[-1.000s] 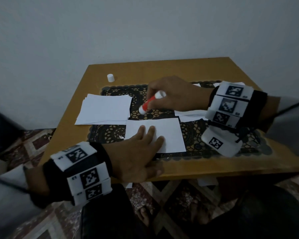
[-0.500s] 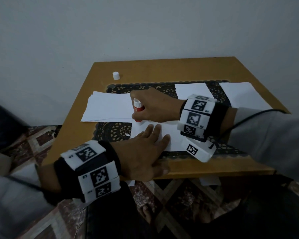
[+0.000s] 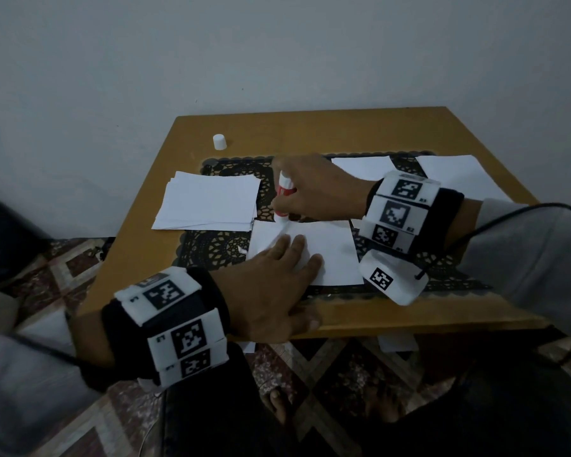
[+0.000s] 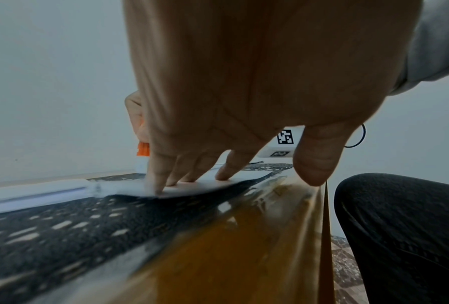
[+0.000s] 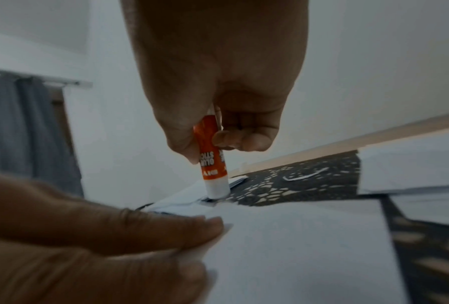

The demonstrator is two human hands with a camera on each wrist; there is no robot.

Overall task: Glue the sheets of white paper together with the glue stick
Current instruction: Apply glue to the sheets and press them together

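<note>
Gluing has just begun: right hand [image 3: 314, 189] fingers wrap the glue stick [image 5: 213, 162] at the sheet's [image 3: 330, 255] far-left corner; left hand [image 3: 271, 285] fingers, flat, press it down; the stack [image 3: 208, 202] waits.

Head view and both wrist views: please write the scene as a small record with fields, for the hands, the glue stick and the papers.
right hand: grips the glue stick, upright, white tip down at the far left corner of the sheet
left hand: fingers straight, pressing the sheet of white paper flat
stack of white paper: left of the sheet, untouched
white cap: stands on the wooden table, off the stick
black lace mat: under the papers
</note>
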